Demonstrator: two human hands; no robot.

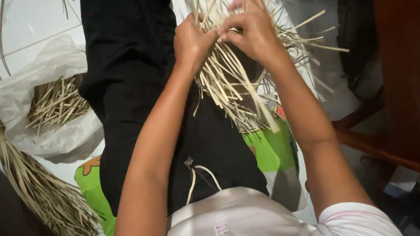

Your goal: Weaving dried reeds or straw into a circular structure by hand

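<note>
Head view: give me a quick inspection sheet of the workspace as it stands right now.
Surface: pale tiled floor; the person sits with black-trousered legs stretched out on a green printed mat.
Job's things: woven straw piece with loose strip ends fanning out, held over the legs.
Clutter: tied bundle of straw strips at far left; white plastic bag holding short straw offcuts.
Fingers: left hand and right hand both pinch strips at the weave's middle, fingers closed on them.
Cables: nothing seen; only a white drawstring at the waist.
Surroundings: dark wooden furniture frame at right.
</note>
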